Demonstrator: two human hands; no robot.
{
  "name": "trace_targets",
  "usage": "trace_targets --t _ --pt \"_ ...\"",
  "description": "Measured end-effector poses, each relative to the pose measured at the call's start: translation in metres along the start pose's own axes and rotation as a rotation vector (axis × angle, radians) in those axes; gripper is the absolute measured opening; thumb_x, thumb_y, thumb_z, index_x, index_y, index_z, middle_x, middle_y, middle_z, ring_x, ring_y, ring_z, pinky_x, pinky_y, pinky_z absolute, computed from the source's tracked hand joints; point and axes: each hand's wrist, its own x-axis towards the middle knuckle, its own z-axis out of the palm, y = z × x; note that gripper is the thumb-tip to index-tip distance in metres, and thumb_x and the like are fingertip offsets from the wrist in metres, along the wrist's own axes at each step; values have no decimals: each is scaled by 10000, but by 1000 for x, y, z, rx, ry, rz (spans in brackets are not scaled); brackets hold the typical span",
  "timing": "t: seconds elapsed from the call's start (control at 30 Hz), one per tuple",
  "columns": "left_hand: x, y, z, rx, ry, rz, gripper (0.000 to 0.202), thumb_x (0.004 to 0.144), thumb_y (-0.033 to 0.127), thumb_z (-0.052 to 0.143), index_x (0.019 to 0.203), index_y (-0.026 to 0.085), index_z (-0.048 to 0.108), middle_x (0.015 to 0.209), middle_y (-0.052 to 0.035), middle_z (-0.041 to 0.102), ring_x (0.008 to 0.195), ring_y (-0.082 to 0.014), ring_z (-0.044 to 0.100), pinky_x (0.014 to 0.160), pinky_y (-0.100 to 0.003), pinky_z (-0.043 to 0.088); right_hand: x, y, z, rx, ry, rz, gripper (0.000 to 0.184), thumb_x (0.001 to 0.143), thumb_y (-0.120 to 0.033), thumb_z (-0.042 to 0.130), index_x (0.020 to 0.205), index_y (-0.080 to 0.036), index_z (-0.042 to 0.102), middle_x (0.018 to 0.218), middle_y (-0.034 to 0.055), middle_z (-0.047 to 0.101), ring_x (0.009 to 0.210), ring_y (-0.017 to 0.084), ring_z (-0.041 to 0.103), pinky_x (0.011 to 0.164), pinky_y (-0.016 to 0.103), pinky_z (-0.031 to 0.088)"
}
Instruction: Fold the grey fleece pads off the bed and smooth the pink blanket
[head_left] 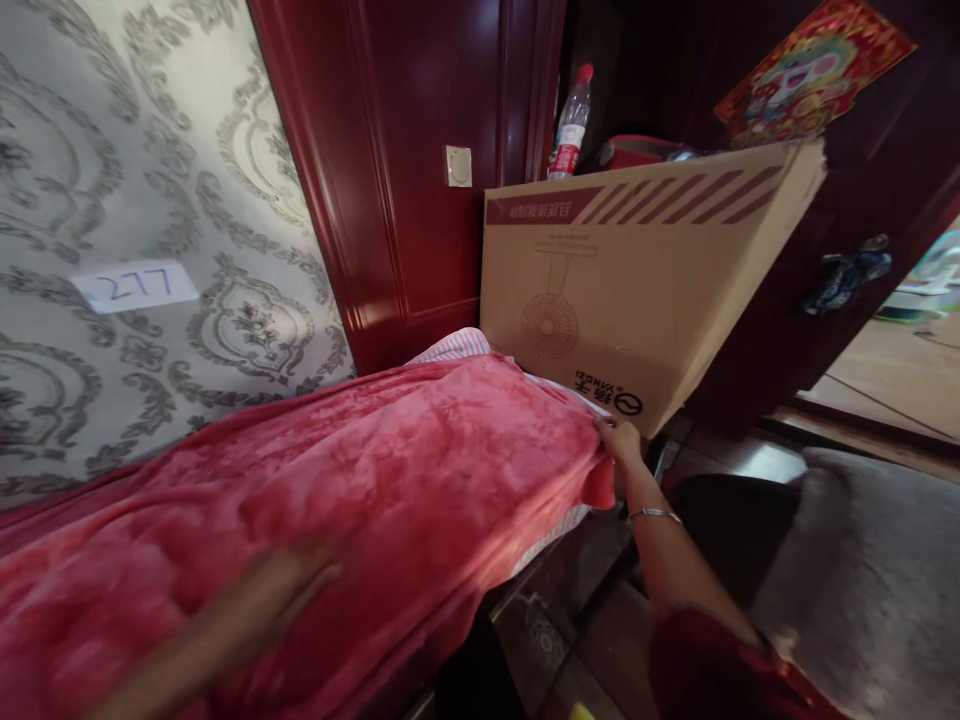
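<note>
A pink-red plush blanket (pixel 390 470) lies spread over a bed, with a striped sheet (pixel 454 346) showing at its far edge. My left hand (pixel 281 590) rests flat on the blanket near me, fingers stretched out, blurred by motion. My right hand (pixel 621 440) pinches the blanket's far corner at the bed's end, just below a cardboard box; a thin bracelet (pixel 654 514) sits on that wrist.
A large cardboard fan box (pixel 637 290) stands at the foot of the bed against a dark red wooden door frame (pixel 405 170). A plastic bottle (pixel 571 125) stands behind it. Patterned wallpaper with a "277" label (pixel 135 285) is left. Tiled floor (pixel 592 610) and a grey mat (pixel 862 560) are right.
</note>
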Motion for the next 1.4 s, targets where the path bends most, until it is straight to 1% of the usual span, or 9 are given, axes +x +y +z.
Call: trace_targets --t 0.13,0.23,0.4,0.6,0.7,0.87,1.13,1.2,1.4 --pt "113 -5 -40 -28 86 37 354 897 481 419 737 240 623 826 -71 711 780 -250 648 780 -378 510 -3 6 2 -120 15 2 439 751 -492 655 940 -116 779 729 141 710 810 328 691 718 374 502" --pt "208 -8 -52 -43 196 -40 248 819 415 524 846 209 660 987 -96 737 944 -274 668 864 -365 504 -7 14 5 -247 38 -43 479 789 -531 618 1025 -141 767 814 164 730 835 335 699 691 369 501" --pt "337 -10 -32 -98 195 -191 197 818 353 575 843 203 701 1019 -134 754 1002 -291 678 893 -358 500 -8 26 6 -225 67 -98 474 777 -588 552 964 -204 757 776 125 718 795 316 691 655 356 492" --pt "436 -2 6 -167 161 -215 316 863 443 552 786 171 694 939 -139 751 976 -303 683 844 -366 510 -15 25 -3 -18 91 -127 610 698 -700 531 994 -217 758 622 42 638 593 265 588 583 362 464" --pt "464 3 19 -213 144 -211 374 887 486 536 743 170 673 835 -124 730 903 -291 683 756 -346 513 -21 18 -5 9 77 -169 608 702 -657 562 1107 -242 743 692 35 674 621 261 590 634 374 491" --pt "486 12 27 -283 185 -178 230 820 384 612 781 167 678 720 -62 685 769 -230 650 642 -298 489 -18 4 -5 118 32 -240 450 718 -567 559 1018 -293 752 1054 61 749 1020 317 659 921 427 506" --pt "523 29 -28 -119 504 -183 221 897 328 536 1037 214 663 1078 -62 725 971 -216 643 811 -301 461 15 -11 11 382 203 -219 414 710 -530 608 1001 -255 714 1065 84 741 1025 300 662 928 409 507" --pt "530 30 -20 -53 457 -213 247 918 346 542 1104 233 661 1164 -76 723 1041 -232 650 846 -305 461 21 -3 20 318 205 -169 450 696 -538 588 1006 -239 718 1041 92 745 976 304 668 890 409 514" --pt "539 15 49 -17 283 -268 344 973 411 479 1186 215 666 1216 -153 721 1158 -306 646 941 -374 461 34 22 30 191 192 -27 549 640 -575 579 1013 -202 730 847 94 731 725 275 637 667 366 498"
